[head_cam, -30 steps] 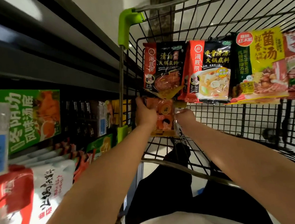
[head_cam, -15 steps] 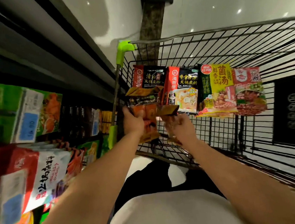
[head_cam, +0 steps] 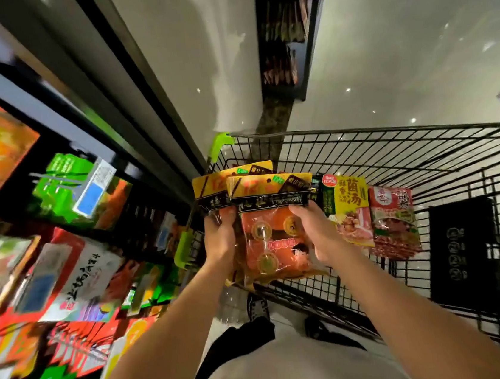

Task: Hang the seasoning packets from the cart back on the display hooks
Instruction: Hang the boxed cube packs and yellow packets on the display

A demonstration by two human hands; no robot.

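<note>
I hold two orange seasoning packets with yellow-and-black headers above the near end of the black wire cart [head_cam: 394, 154]. My left hand [head_cam: 220, 239] grips the rear packet [head_cam: 211, 190] at its left side. My right hand [head_cam: 317, 228] grips the front packet [head_cam: 275, 242] at its right edge. Further packets stand in the cart: a yellow-green one [head_cam: 350, 209] and a red one [head_cam: 394, 222] to the right of my hands. The display with hanging packets [head_cam: 75, 277] runs along my left, blurred; its hooks are not distinct.
Green plastic corner guards [head_cam: 220, 144] mark the cart's left edge close to the shelving. A black panel [head_cam: 462, 255] hangs on the cart's right side. Another dark shelf end [head_cam: 283, 29] stands ahead across the pale glossy floor. My shoes [head_cam: 257, 308] show under the cart.
Both hands have lifted the two orange packets up out of the cart and toward me. The view has tipped back, showing more floor and shelving.
</note>
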